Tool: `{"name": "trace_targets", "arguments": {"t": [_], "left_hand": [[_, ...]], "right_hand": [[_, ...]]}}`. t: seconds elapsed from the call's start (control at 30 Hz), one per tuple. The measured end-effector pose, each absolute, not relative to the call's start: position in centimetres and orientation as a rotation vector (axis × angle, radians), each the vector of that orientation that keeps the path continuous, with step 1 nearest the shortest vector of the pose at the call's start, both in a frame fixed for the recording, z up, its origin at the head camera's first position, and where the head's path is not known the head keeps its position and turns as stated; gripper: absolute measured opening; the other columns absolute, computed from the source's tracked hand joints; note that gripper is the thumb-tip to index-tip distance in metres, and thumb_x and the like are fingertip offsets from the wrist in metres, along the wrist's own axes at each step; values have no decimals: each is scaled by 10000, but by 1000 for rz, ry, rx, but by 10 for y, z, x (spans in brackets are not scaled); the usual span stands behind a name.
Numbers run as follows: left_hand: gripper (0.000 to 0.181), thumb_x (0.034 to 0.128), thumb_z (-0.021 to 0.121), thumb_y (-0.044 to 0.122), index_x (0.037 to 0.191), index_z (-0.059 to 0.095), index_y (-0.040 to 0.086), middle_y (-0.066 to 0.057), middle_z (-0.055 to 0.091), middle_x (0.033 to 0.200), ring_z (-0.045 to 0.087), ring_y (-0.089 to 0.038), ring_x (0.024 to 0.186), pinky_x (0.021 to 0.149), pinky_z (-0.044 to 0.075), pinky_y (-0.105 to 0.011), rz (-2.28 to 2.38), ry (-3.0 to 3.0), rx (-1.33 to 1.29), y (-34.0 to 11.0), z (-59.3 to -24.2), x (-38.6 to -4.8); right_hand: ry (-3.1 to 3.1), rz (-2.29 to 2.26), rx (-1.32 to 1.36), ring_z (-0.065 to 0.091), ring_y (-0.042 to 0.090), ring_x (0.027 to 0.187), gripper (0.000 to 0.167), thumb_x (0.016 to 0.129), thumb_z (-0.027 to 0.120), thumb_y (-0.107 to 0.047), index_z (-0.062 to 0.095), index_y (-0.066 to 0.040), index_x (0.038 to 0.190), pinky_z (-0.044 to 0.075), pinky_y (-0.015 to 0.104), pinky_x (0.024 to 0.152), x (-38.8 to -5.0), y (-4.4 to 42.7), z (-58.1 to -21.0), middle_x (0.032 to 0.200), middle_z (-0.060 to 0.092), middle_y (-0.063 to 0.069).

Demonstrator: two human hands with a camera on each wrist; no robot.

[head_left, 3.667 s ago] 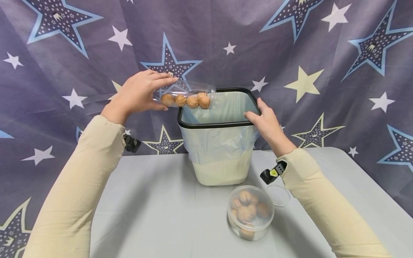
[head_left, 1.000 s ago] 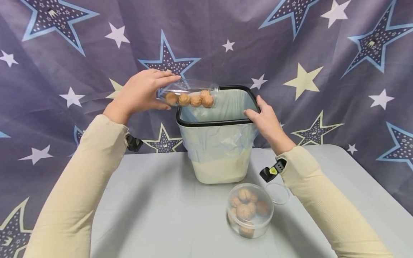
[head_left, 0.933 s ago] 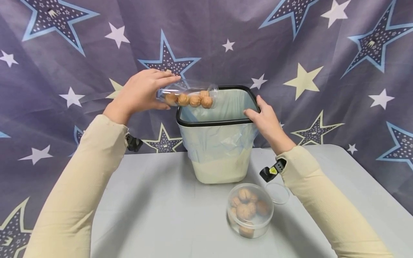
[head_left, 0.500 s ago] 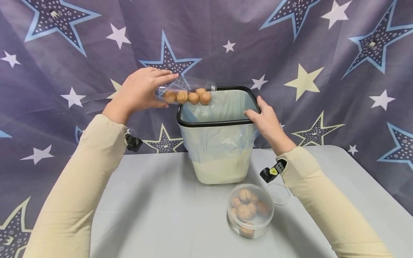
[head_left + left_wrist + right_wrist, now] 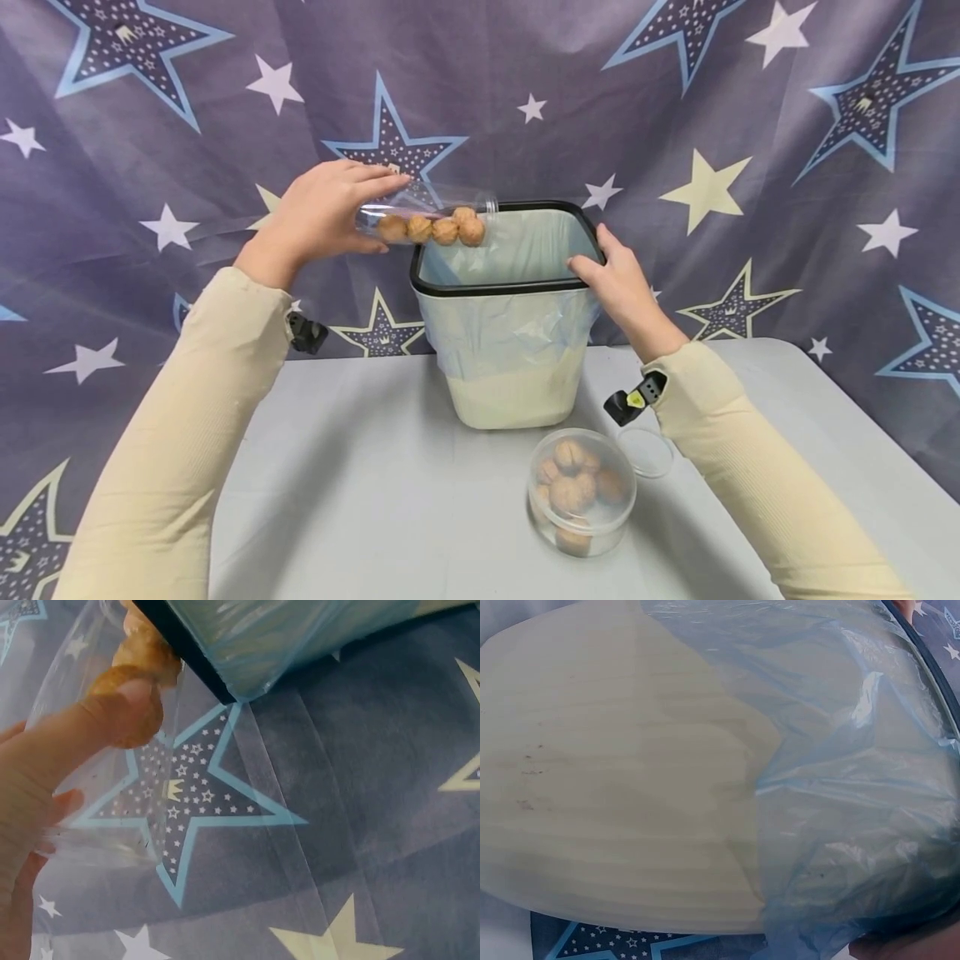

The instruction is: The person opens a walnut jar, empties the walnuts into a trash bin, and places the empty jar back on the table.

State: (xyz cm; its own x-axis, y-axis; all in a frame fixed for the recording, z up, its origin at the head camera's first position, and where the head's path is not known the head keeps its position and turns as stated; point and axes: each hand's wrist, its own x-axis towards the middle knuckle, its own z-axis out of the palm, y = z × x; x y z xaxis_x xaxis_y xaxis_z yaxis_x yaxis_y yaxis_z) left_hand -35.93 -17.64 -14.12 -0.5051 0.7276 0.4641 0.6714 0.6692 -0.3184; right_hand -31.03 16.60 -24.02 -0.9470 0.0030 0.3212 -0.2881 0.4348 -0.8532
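My left hand (image 5: 322,208) grips the base end of a clear plastic jar (image 5: 427,198), lying nearly level with several walnuts (image 5: 445,231) in a row inside. The jar's mouth is over the left part of the bin's black rim (image 5: 502,290). In the left wrist view the thumb (image 5: 82,727) presses on the jar beside a walnut (image 5: 142,712). My right hand (image 5: 626,287) holds the right side of the rim, thumb on top. A thin bluish bag lines the bin and hangs over its outside; the right wrist view shows the bin's wall (image 5: 630,772) and the bag (image 5: 855,795).
On the grey table (image 5: 375,500), in front of the bin, stands a round clear tub (image 5: 581,533) with a translucent lid and several walnuts inside. A clear ring-like disc (image 5: 647,452) lies just right of it. Behind hangs a purple cloth (image 5: 495,67) with stars.
The jar has shifted slightly left and its walnuts have rolled a little inside it. My left hand keeps its grip and the right hand stays on the rim.
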Motion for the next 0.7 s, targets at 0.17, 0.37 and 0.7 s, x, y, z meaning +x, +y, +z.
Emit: {"name": "trace_targets", "arguments": {"t": [0.17,0.37,0.7], "left_hand": [[832,586,888,198,1333,537,93,-172,556,1305,505,-387,1162,1010,376,-495,94,-2301,-1102,-175,-142,-357],[837,601,881,216,1350,522,112,-166,537,1332,485,-389,1194,1045,347,-490,135,-2317,-1117,-170,-141,-353],[842,615,876,222,1363,507,114,-170,527,1343,479,-395,1201,1035,351,-507,101,-2370,-1086,-170,-139,-352]], "right_hand": [[-2424,1512,246,99,215,1431,771,878,508,-225,97,-3,1491,164,385,1159,-310,166,-241,1563,106,133],[-2420,1498,253,109,220,1430,764,877,504,-218,104,2,1490,175,392,1156,-311,166,-241,1561,114,139],[-2408,1540,264,96,195,1430,771,876,496,-231,88,-21,1496,180,386,1154,-309,166,-240,1566,98,117]]}}
